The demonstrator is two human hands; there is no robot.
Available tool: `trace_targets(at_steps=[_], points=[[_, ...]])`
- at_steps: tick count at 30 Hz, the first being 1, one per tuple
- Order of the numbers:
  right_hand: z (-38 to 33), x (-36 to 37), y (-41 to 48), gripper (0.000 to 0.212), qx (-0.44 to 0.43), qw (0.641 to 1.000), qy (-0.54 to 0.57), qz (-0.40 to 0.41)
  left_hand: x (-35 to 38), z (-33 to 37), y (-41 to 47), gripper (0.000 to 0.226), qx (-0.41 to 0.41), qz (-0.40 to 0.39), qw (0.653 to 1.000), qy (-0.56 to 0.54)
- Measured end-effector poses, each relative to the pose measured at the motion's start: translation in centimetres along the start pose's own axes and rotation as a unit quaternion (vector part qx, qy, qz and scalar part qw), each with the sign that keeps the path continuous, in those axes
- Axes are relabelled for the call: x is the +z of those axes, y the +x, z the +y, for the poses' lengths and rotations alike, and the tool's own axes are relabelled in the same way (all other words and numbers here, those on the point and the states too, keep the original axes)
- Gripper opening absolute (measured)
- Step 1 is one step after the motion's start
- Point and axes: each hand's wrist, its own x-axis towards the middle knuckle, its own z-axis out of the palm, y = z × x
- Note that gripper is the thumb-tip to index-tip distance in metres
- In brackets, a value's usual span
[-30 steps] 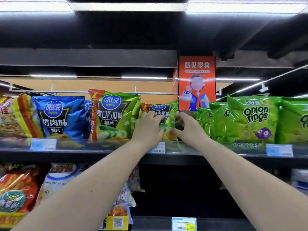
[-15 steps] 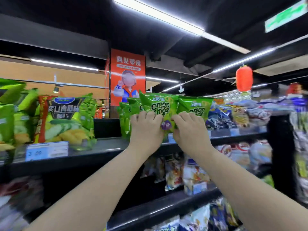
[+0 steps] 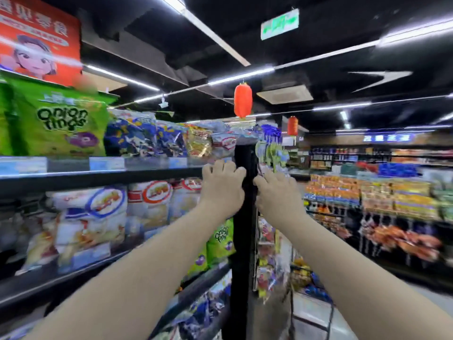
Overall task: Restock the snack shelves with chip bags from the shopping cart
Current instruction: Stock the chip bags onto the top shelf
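Hands: left hand (image 3: pixel 221 190) and right hand (image 3: pixel 277 196) raised side by side at the end of the snack aisle, backs to the camera
Grip: the fingers of both bend forward at the knuckles; the palms are hidden and the frame is blurred, so I cannot tell whether either hand holds anything
Post: a black post (image 3: pixel 242 253) stands upright between the two hands; the left fingertips overlap its edge in this view, but whether they touch it is unclear
Top shelf: a green onion rings bag (image 3: pixel 58 123) stands upright at the far left of the top shelf (image 3: pixel 103 176), well apart from both hands; blue bags (image 3: pixel 144 138) and a gold bag (image 3: pixel 198 143) fill the row from it to the post
Lower shelf: white bags (image 3: pixel 98 217) are packed under the top shelf; small green bags (image 3: pixel 220 241) sit just beside the post, below the left wrist
Overhead: a red lantern (image 3: pixel 242 100) hangs above the post; a red poster (image 3: pixel 36 38) rises behind the onion rings bag
Across the aisle: far shelves (image 3: pixel 397 192) of orange and yellow packs, blurred, to the right of the right hand
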Motion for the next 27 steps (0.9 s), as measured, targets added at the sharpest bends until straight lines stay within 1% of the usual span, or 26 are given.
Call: trace_targets(at_steps=[3, 6, 9, 12, 14, 17, 21, 23, 25, 27], points=[[7.4, 3.9, -3.0, 0.034, 0.024, 0.999, -0.011, -0.043, 4.3, 8.6, 1.9, 0.033, 0.03, -0.038, 0.998, -0.036], [14.0, 7.5, -6.0, 0.038, 0.05, 0.995, -0.032, -0.085, 9.1, 16.0, 3.0, 0.032, 0.053, -0.049, 0.995, -0.068], [19.7, 10.9, -9.0, 0.042, 0.086, 0.989, -0.04, -0.116, 13.8, 22.2, 3.5, 0.034, 0.06, -0.082, 0.987, -0.121], [24.1, 14.3, -11.2, 0.038, 0.12, 0.982, -0.044, -0.139, 18.4, 27.1, 3.6, 0.032, 0.084, -0.108, 0.978, -0.155], [26.5, 17.0, -12.3, 0.038, 0.145, 0.974, -0.055, -0.167, 21.8, 29.6, 3.5, 0.031, 0.106, -0.121, 0.972, -0.17], [29.2, 21.6, -13.4, 0.039, 0.175, 0.962, -0.071, -0.197, 27.2, 32.6, 3.7, 0.031, 0.116, -0.132, 0.965, -0.194], [32.4, 28.8, -13.6, 0.039, 0.201, 0.955, -0.071, -0.208, 35.6, 35.6, 5.1, 0.036, 0.123, -0.153, 0.955, -0.221], [34.0, 32.6, -12.9, 0.034, 0.213, 0.949, -0.074, -0.219, 39.9, 36.9, 6.2, 0.036, 0.126, -0.163, 0.952, -0.225], [35.3, 36.4, -12.3, 0.026, 0.221, 0.95, -0.064, -0.212, 44.0, 38.4, 7.3, 0.032, 0.127, -0.171, 0.948, -0.234], [36.8, 40.4, -12.1, 0.026, 0.224, 0.951, -0.058, -0.203, 47.9, 40.3, 8.1, 0.03, 0.14, -0.2, 0.938, -0.245]])
